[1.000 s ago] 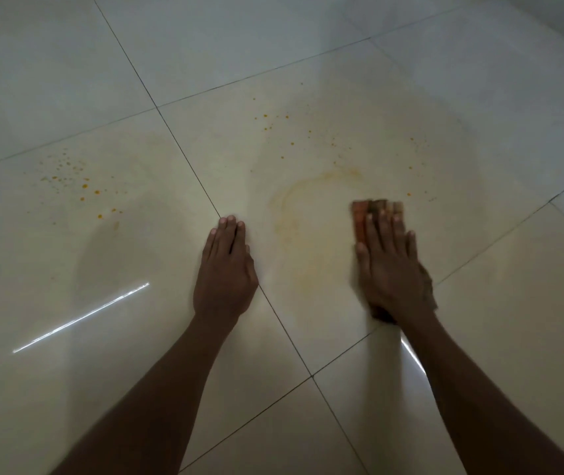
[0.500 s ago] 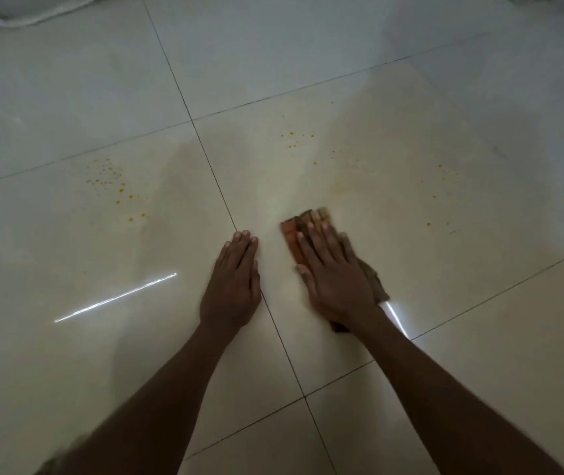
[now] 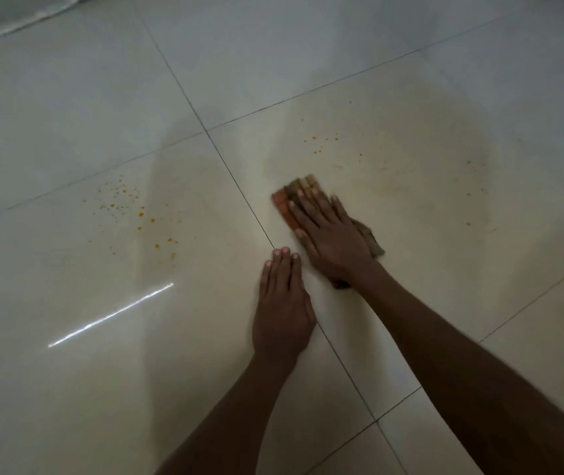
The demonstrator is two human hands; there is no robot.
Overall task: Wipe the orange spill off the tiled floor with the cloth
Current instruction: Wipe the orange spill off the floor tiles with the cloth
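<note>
Orange droplets (image 3: 143, 214) lie left of centre frame, nearer the flat, empty left hand (image 3: 282, 306) than the right hand (image 3: 333, 241) pressing flat-fingered on the striped folded cloth (image 3: 291, 200).

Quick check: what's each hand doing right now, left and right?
Left hand: open, flat on the floor, holding nothing.
Right hand: open, straight fingers pressing the cloth to the floor.

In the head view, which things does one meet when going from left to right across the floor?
White object in the top corner → light streak → orange droplets → left hand → right hand pressing the cloth → few orange specks.
</note>
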